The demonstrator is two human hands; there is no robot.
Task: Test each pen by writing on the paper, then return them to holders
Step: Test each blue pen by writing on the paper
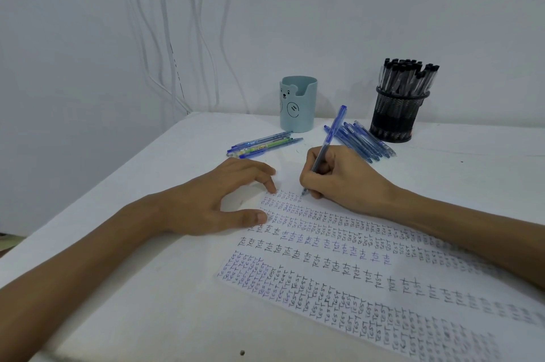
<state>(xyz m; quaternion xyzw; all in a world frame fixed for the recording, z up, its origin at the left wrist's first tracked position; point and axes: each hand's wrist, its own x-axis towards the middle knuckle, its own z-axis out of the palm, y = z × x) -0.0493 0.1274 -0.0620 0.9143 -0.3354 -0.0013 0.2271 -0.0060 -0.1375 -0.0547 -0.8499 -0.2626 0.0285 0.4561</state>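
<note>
**White tabletop, pen tip at the paper's far corner: making a clean test mark**

The blue pen point(324, 152) is pinched low on its barrel by the right hand point(339, 176), thumb and forefingers curled round it. Its tip is set at the far-left corner of the paper point(339, 279), at the end of a row of small "TEST" words. For a fair test, a short word is best written with light, even pressure, so that a dry or skipping tip is shown up rather than masked by force. Little blank space is seen in that corner, so strokes should be made small and placed beside the written marks, not over them.

The sheet is steadied by the left hand point(218, 199), which holds nothing; its arched index fingertip and its thumb are pressed on the paper's left edge. A firm press is advised, since the sheet could probably slide on the smooth table point(147, 288).

Beyond the hands, two loose groups of pens are laid out: the left group point(262, 145) near the teal holder point(298, 103), the right group point(362, 140) just beside the black mesh holder point(396, 117), which is packed with black-capped pens point(408, 75). Which group has been tested cannot be told, so the two should not be mixed. White cables point(165, 37) hang on the wall behind.
</note>
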